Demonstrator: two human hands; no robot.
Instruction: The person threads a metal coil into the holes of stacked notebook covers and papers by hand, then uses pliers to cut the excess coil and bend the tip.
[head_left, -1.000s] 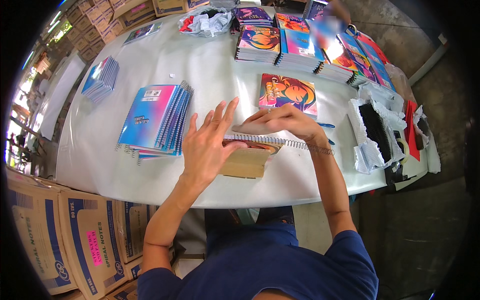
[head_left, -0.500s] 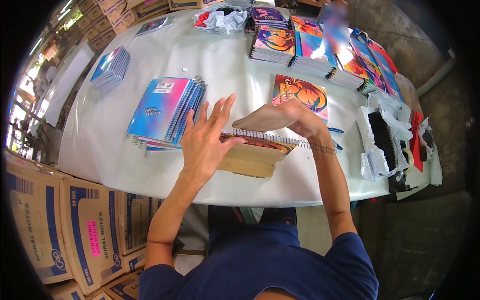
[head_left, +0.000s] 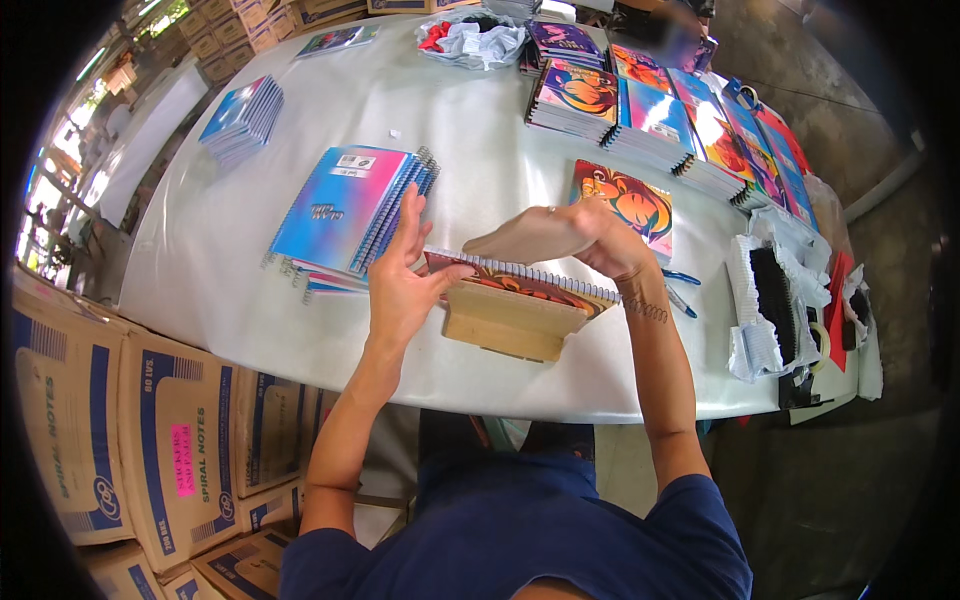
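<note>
The near edge of the white table (head_left: 620, 385) curves in front of the spiral notebook (head_left: 540, 279); open tabletop extends between them. Front-left of the notebook, a printed carton (head_left: 213, 430) carries a lettered pink label (head_left: 183, 460). A brown board piece (head_left: 515, 325) adjoins the notebook's front. Left hand (head_left: 398, 290): thumb against the notebook's left end, fingers extended; grip cannot be determined. Right hand (head_left: 607, 237): grasping a flat pale piece (head_left: 530, 236) above the notebook's coil edge. Left of the notebook: blue-pink stack (head_left: 335, 215) with white label (head_left: 362, 163). Beyond it: a title-lettered orange-patterned notebook (head_left: 635, 205), then notebook rows (head_left: 650, 135).
</note>
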